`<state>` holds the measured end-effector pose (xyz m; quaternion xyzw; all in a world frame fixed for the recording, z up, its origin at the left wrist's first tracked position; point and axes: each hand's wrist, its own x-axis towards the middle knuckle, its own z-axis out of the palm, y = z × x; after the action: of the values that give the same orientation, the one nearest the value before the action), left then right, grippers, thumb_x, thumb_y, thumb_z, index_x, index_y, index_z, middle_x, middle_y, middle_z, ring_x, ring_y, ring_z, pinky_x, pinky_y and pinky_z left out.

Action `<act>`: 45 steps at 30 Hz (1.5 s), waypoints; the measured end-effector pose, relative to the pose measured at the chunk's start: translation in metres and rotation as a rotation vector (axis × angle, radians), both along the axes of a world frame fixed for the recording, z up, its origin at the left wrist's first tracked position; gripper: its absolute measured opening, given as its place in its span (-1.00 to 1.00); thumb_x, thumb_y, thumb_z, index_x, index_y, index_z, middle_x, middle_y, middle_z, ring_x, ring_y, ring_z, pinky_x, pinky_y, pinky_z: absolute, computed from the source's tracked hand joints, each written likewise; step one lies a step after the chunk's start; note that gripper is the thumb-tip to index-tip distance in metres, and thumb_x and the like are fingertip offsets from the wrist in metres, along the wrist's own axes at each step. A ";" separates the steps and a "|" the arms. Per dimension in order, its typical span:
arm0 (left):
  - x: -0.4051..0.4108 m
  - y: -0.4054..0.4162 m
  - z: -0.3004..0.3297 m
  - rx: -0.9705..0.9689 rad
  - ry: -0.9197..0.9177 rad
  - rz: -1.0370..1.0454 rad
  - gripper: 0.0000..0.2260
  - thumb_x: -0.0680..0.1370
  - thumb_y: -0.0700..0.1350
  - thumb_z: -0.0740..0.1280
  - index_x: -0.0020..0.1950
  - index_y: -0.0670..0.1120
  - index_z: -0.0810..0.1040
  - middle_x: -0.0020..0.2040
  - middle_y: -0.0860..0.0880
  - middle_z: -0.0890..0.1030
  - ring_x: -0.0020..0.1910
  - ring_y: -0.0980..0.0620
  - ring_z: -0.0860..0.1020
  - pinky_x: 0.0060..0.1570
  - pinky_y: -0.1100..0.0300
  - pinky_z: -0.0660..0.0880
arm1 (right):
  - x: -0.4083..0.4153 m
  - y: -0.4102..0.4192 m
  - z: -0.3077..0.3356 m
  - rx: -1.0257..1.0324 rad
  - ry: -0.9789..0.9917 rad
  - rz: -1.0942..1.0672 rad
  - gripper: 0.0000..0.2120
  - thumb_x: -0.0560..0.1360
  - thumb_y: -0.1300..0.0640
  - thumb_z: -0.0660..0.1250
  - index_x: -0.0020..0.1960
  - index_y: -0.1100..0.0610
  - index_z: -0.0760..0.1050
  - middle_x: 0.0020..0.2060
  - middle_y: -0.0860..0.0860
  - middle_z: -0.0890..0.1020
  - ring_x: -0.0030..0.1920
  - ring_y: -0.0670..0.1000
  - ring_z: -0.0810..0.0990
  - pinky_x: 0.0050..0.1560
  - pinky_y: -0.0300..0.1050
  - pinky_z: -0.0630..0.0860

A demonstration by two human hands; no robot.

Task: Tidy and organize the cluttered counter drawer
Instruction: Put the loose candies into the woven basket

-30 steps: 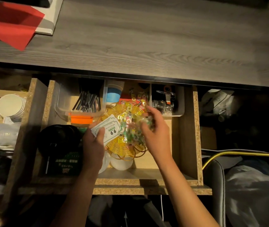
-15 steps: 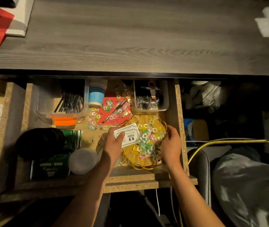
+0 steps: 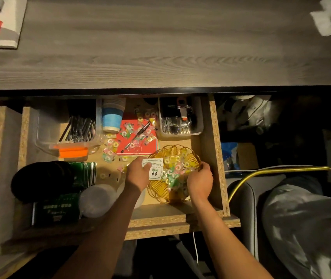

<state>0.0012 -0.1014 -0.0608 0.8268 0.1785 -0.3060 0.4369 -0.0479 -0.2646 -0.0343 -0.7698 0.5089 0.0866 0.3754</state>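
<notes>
Two hands point(image 3: 138, 174) point(image 3: 199, 183), one basket point(image 3: 158, 189)

Open chipboard drawer point(image 3: 215, 150): round yellow wire basket point(image 3: 161, 191) of wrapped ring candies at front right, white "9.9" price cards point(image 3: 156, 171) on its left rim, more candies point(image 3: 110, 147) scattered mid-drawer.

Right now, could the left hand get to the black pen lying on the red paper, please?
Probably yes: the pen lies uncovered just beyond the left hand, but that hand holds cards.
</notes>
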 end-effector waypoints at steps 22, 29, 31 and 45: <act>0.019 0.010 -0.005 -0.007 0.223 -0.113 -0.79 0.61 -0.22 0.31 0.22 -0.27 0.53 0.13 -0.25 0.62 0.03 -0.22 0.64 -0.14 0.02 0.60 | 0.031 -0.027 -0.015 -0.081 0.063 0.656 -0.55 0.68 0.00 0.06 0.50 0.16 0.31 0.44 0.09 0.41 0.39 0.13 0.44 0.35 0.04 0.39; 0.037 0.024 0.020 -0.184 0.094 0.162 -0.84 0.62 -0.19 0.31 0.20 -0.14 0.53 0.01 -0.13 0.66 -0.05 -0.11 0.67 -0.03 -0.09 0.64 | 0.025 -0.028 -0.011 -0.046 -0.033 0.515 -0.57 0.68 0.11 0.12 0.52 0.19 0.28 0.46 0.09 0.37 0.41 0.10 0.42 0.38 -0.06 0.35; 0.042 0.023 0.029 -0.341 0.138 0.306 -0.84 0.62 -0.21 0.30 0.20 -0.11 0.51 -0.04 -0.07 0.67 -0.07 -0.05 0.67 -0.15 0.01 0.65 | 0.030 -0.025 -0.013 -0.015 -0.061 0.503 -0.53 0.64 0.20 0.19 0.54 0.13 0.25 0.46 0.06 0.38 0.45 0.07 0.38 0.40 -0.03 0.35; 0.078 0.010 -0.006 -0.346 0.094 0.312 -0.77 0.65 -0.16 0.25 0.30 -0.01 0.37 0.25 -0.12 0.55 0.09 -0.09 0.62 -0.25 0.13 0.65 | 0.045 -0.034 -0.033 -0.010 -0.024 0.500 -0.63 0.59 0.37 0.19 0.35 0.19 0.50 0.26 0.08 0.54 0.26 0.08 0.54 0.32 -0.13 0.42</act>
<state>0.0792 -0.0912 -0.0665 0.6868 0.2693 -0.2991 0.6053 -0.0033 -0.2985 -0.0675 -0.8746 0.2988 0.1651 0.3444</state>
